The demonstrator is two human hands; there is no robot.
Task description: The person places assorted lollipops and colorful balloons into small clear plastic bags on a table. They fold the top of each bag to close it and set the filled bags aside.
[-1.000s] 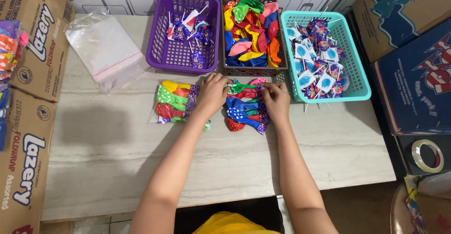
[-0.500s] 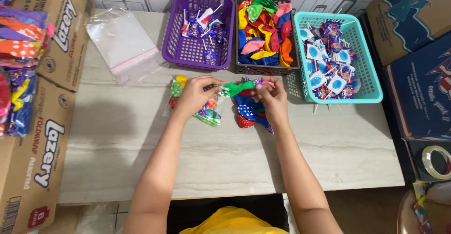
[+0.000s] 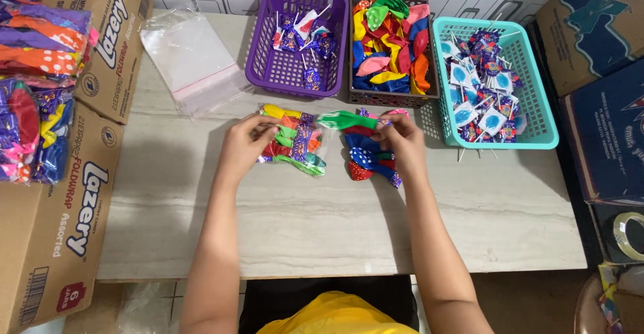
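Pale marble-look tabletop [image 3: 302,233] fills the view, bare along its near edge. At its middle, the left hand [image 3: 245,145] presses on a clear packet of balloons [image 3: 295,139], fingers curled around its left end. Just beside it, the right hand [image 3: 401,139] pinches a green balloon [image 3: 345,119] above a loose pile of balloons [image 3: 365,156]. Along the far edge stand three baskets: a purple basket [image 3: 265,72] with lollipops, a brown basket [image 3: 392,96] heaped with balloons, a teal basket [image 3: 537,116] with lollipops. An empty plastic bag [image 3: 188,59] lies at the far left corner. Cardboard boxes [image 3: 67,227] flank the left edge.
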